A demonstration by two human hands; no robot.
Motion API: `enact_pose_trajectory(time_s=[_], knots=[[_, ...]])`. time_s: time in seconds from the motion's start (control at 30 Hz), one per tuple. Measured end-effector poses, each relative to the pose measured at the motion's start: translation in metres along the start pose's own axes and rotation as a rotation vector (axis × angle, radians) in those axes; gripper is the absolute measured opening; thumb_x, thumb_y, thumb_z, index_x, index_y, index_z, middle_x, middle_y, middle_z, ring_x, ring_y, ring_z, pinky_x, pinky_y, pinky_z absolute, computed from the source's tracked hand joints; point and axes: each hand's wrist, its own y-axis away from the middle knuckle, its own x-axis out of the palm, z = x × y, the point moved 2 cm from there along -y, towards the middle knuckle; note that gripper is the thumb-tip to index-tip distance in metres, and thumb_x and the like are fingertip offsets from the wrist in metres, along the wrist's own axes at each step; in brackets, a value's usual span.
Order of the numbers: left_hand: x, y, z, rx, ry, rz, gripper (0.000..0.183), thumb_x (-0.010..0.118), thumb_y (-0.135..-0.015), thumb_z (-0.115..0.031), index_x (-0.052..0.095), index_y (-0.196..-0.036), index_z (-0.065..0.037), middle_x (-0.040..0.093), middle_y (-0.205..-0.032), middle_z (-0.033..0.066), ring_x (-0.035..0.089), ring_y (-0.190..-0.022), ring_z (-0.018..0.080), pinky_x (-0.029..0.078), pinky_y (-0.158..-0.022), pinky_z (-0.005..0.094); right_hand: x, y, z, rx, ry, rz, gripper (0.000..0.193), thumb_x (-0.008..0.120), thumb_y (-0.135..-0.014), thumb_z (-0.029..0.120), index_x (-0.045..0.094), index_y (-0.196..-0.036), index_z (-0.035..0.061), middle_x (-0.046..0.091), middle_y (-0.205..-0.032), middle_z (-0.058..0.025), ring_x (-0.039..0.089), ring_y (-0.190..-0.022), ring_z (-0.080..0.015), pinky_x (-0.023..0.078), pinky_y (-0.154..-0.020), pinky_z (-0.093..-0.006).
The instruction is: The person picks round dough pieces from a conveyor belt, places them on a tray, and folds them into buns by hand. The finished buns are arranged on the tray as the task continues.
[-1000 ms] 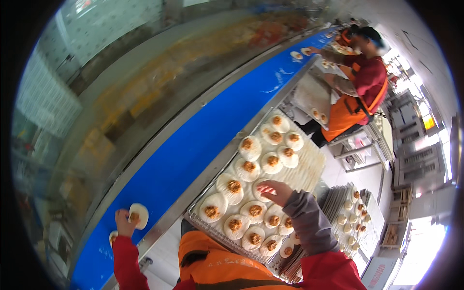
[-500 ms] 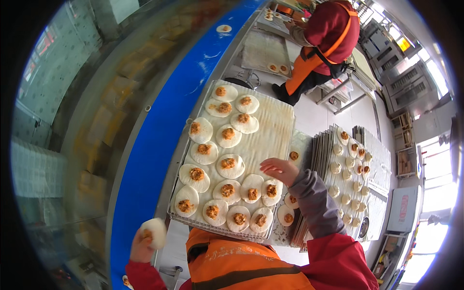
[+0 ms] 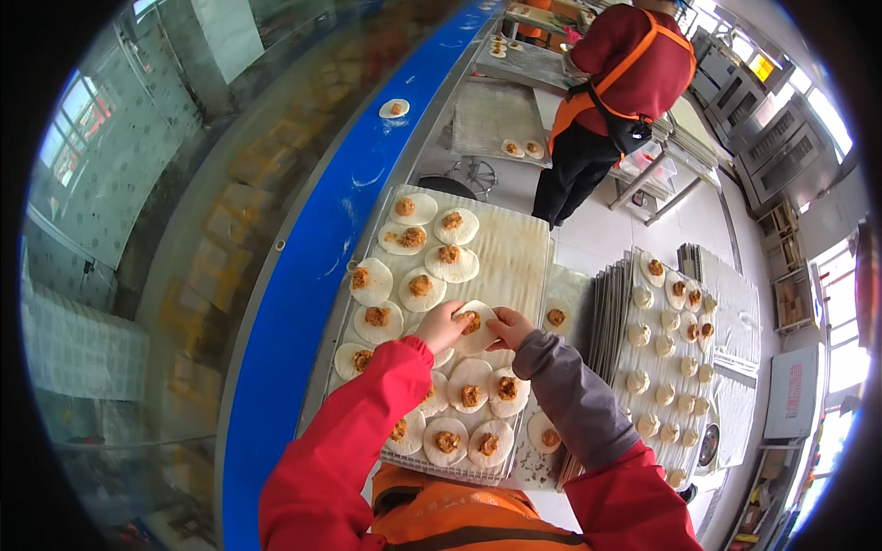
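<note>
Above the middle of a mesh tray (image 3: 514,248), a flat white dough round (image 3: 477,342) with a lump of orange-brown filling is held between my two hands. My left hand (image 3: 443,325) pinches its left edge, and my right hand (image 3: 511,329) grips the right edge. Several more filled dough rounds (image 3: 446,444) lie open-faced on the tray in loose rows, some hidden under my left sleeve. The far right part of the tray bears no dough.
Left of the tray runs a blue conveyor belt (image 3: 285,275) carrying a filled round (image 3: 394,108). To the right, stacked trays (image 3: 617,317) bear closed buns (image 3: 664,345) and some filled rounds. Farther off, a co-worker (image 3: 625,83) in an orange apron stands by a table.
My left hand has brought the dough round from beside the belt over the tray. My right hand, open before, now grips it too. The round on the belt has come nearer.
</note>
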Motion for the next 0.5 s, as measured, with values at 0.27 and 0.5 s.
enact_pose_trajectory(time_s=[0.27, 0.5], knots=[[-0.012, -0.058, 0.043, 0.080, -0.557, 0.005, 0.019, 0.066, -0.084, -0.016, 0.066, -0.101, -0.008, 0.068, -0.102, 0.0135, 0.064, -0.098, 0.0322, 0.051, -0.085, 0.0405, 0.019, -0.020, -0.010, 0.134, 0.351, -0.210, 0.032, 0.056, -0.095, 0.019, 0.056, -0.120, -0.0004, 0.068, -0.097, -0.0140, 0.073, -0.070, -0.0243, 0.058, -0.054, -0.0325], [-0.021, -0.034, 0.019, 0.331, -0.583, 0.015, 0.026, 0.065, -0.088, -0.020, 0.063, -0.110, -0.006, 0.062, -0.111, 0.0148, 0.062, -0.100, 0.0332, 0.050, -0.088, 0.0412, 0.014, -0.014, -0.011, 0.143, 0.451, -0.204, 0.027, 0.060, -0.094, 0.017, 0.056, -0.114, -0.0016, 0.071, -0.081, -0.0129, 0.071, -0.065, -0.0185, 0.055, -0.049, -0.0296]])
